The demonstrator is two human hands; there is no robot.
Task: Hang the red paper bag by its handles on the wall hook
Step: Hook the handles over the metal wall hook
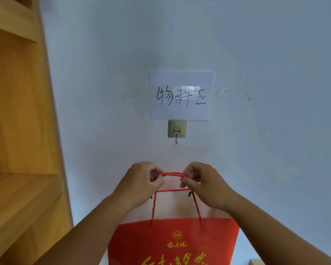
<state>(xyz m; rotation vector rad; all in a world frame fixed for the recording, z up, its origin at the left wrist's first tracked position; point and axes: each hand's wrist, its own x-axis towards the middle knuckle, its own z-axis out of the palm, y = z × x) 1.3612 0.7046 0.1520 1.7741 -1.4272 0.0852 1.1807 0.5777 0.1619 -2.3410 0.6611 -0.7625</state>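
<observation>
The red paper bag (172,243) with gold lettering hangs in front of the white wall, held up by its twisted red rope handles (174,174). My left hand (141,182) pinches the handles at their left end and my right hand (204,184) pinches them at the right end, so the rope stretches level between them. The small metal wall hook (177,133) on its square adhesive plate is straight above the handles, roughly two hand-widths higher. The hook carries nothing.
A white paper sign (181,95) with black handwriting is taped just above the hook. A wooden shelf unit (21,131) stands along the left. Bits of clear tape (235,93) stick to the wall right of the sign.
</observation>
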